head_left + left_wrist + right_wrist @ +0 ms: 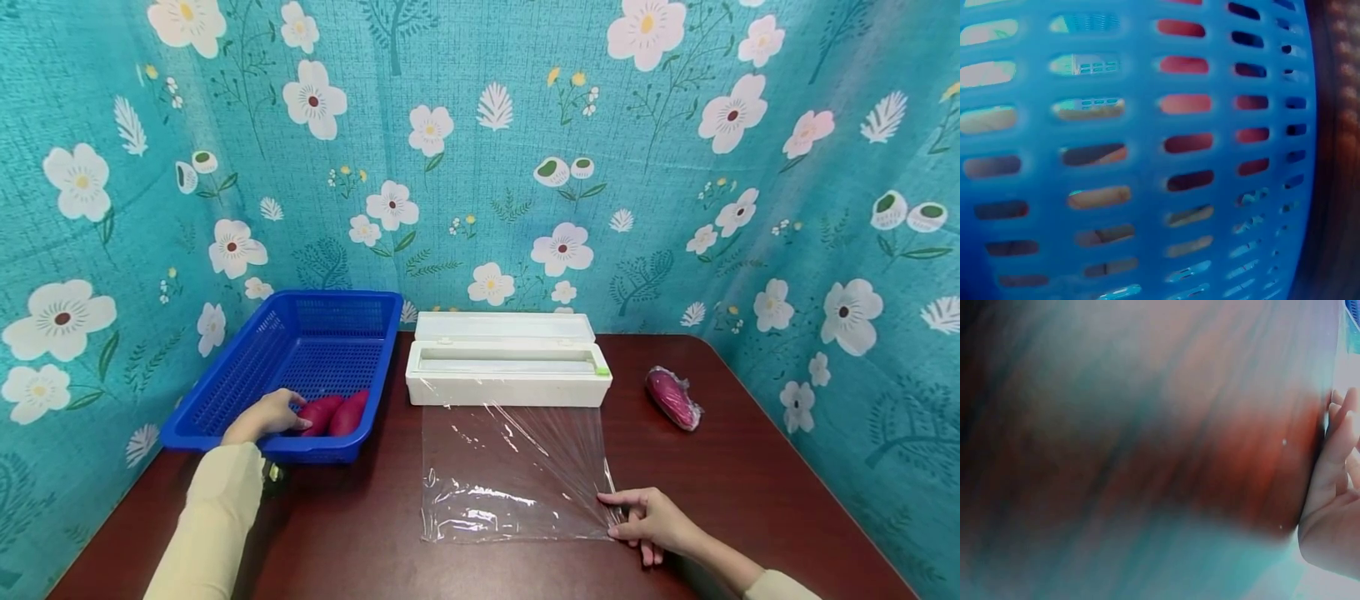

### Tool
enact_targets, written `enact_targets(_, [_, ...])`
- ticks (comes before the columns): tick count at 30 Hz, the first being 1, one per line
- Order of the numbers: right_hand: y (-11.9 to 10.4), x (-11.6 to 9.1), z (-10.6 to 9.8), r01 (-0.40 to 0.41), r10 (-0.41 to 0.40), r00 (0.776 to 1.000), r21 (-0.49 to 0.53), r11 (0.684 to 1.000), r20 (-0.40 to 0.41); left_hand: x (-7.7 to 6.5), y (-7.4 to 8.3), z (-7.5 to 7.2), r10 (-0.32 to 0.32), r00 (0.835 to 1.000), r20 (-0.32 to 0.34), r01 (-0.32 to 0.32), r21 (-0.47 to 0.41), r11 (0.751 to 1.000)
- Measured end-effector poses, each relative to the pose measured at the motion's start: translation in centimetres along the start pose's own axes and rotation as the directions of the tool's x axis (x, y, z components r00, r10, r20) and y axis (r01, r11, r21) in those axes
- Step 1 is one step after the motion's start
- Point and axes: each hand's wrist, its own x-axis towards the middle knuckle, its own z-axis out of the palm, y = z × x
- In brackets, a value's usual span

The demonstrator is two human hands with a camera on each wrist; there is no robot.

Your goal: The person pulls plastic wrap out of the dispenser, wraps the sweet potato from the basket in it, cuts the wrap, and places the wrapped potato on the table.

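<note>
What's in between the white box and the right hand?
See-through plastic film: in the head view, it stretches over the table from the white box to the right hand, which pinches its corner.

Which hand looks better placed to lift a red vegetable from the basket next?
Likely the left hand: it grips a red vegetable in the blue basket, while the right hand pinches the clear film.
</note>
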Motion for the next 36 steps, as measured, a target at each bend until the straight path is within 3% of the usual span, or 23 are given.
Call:
enact_targets(4, [-0.1, 0.0, 0.0, -0.011, 0.011, 1.0, -0.007, 1.0, -0.005, -0.1, -0.2, -0.2, 0.002, 1.0, -0.006, -0.002, -0.022, 1.0])
enact_targets(8, [-0.1, 0.0, 0.0, -0.014, 0.013, 1.0, -0.013, 1.0, -0.007, -0.3, -0.3, -0.4, -0.04, 0.999, -0.032, 0.038, -0.072, 0.997])
enact_targets(12, [-0.2, 0.1, 0.0, -0.013, 0.013, 1.0, -0.011, 1.0, -0.005, -0.4, -0.4, -0.6, -0.099, 0.993, -0.062, 0.087, -0.167, 0.982])
enact_targets(15, [-0.1, 0.1, 0.0, -0.014, 0.014, 1.0, -0.009, 1.0, -0.005, -0.5, -0.4, -0.6, -0.115, 0.989, -0.093, 0.088, -0.259, 0.962])
enact_targets(22, [0.0, 0.0, 0.0, -0.029, 0.028, 1.0, -0.02, 0.999, -0.014, -1.0, 0.0, -1.3, -0.11, 0.973, -0.201, 0.017, -0.416, 0.909])
enact_targets(26, [-0.1, 0.0, 0.0, -0.044, 0.044, 0.999, -0.013, 0.999, -0.019, -1.2, 1.1, -2.2, -0.094, 0.971, -0.219, -0.025, -0.488, 0.872])
enact_targets(31, [-0.2, 0.1, 0.0, -0.044, 0.044, 0.999, 0.001, 0.999, -0.016, -1.9, 3.5, -3.2, -0.027, 0.971, -0.238, -0.1, -0.504, 0.858])
enact_targets(36, [-0.1, -0.1, 0.1, -0.026, 0.026, 1.0, 0.011, 1.0, -0.013, -2.5, 6.2, -3.2, 0.082, 0.962, -0.261, -0.205, -0.487, 0.849])
